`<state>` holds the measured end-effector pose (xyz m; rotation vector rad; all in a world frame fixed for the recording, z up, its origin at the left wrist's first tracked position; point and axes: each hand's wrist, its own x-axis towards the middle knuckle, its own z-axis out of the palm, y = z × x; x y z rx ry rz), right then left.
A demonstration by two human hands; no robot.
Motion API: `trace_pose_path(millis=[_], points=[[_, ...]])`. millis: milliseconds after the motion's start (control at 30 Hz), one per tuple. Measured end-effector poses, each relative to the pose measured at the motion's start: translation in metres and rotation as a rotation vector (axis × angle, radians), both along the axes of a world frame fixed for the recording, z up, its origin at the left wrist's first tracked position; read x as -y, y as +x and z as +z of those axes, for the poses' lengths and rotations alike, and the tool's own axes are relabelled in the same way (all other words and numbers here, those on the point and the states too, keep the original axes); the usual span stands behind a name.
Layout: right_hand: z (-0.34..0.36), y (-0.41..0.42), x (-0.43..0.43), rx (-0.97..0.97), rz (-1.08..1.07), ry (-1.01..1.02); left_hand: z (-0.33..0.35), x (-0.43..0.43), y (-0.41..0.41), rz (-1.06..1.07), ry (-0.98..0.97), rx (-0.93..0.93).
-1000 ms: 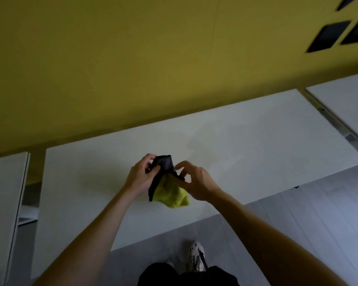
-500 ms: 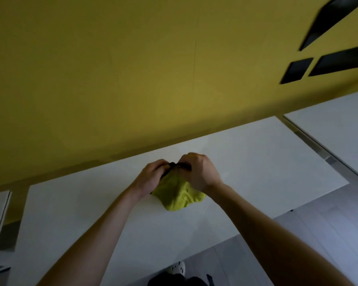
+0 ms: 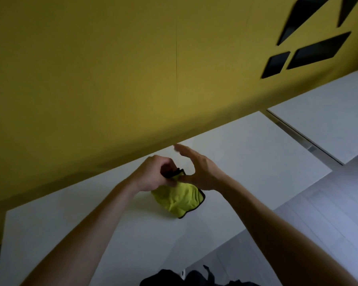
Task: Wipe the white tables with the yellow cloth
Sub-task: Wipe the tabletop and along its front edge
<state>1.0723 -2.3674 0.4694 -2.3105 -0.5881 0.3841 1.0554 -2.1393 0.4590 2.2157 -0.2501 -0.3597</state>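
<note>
Two hands point(image 3: 180, 174) on bunched yellow cloth point(image 3: 179, 200)

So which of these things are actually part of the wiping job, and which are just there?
Part of the job:
yellow cloth
white table under it
second white table
left hand, gripping the cloth
right hand, fingers spread

Just there:
yellow wall
black wall shapes
grey floor
</note>
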Motion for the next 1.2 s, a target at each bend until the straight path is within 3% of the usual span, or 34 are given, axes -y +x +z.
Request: trace_pose_path(millis=[133,233,267,433,533,633,767,900,1000,1067,1133,1200], points=[[0.005,0.01,-0.004,0.06,0.015,0.027,0.01,-0.023,0.011,0.017,0.089,0.055],[0.003,0.007,-0.004,0.159,0.04,0.047,-0.003,-0.048,0.016,-0.104,0.655,0.078],[0.003,0.005,-0.003,0.172,0.049,0.049,-0.01,-0.056,0.016,-0.095,0.752,0.086],[0.003,0.0,0.016,-0.048,-0.052,-0.08,-0.009,-0.078,0.023,-0.029,0.368,-0.169],[0.006,0.006,0.033,-0.319,-0.091,-0.024,0.006,-0.079,0.028,-0.07,0.135,-0.385],[0.005,0.019,0.044,-0.413,-0.17,0.027,0.011,-0.07,0.04,-0.041,0.09,-0.355],[-0.016,0.037,0.043,-0.116,-0.227,-0.192,-0.017,-0.046,0.056,0.071,0.224,-0.13],[-0.059,0.012,0.037,0.095,-0.234,-0.274,-0.063,-0.032,0.043,0.1,0.406,-0.002],[-0.113,-0.024,0.042,-0.182,0.13,-0.597,-0.098,-0.034,0.013,-0.13,0.703,-0.235],[-0.149,-0.041,0.043,-0.298,0.285,-0.792,-0.119,-0.038,-0.008,-0.261,0.775,-0.411],[-0.177,-0.044,0.037,-0.266,0.157,-0.73,-0.141,-0.044,-0.022,-0.271,0.777,-0.471],[-0.203,-0.035,0.017,-0.119,0.042,-0.53,-0.158,-0.045,-0.03,-0.239,0.792,-0.463]])
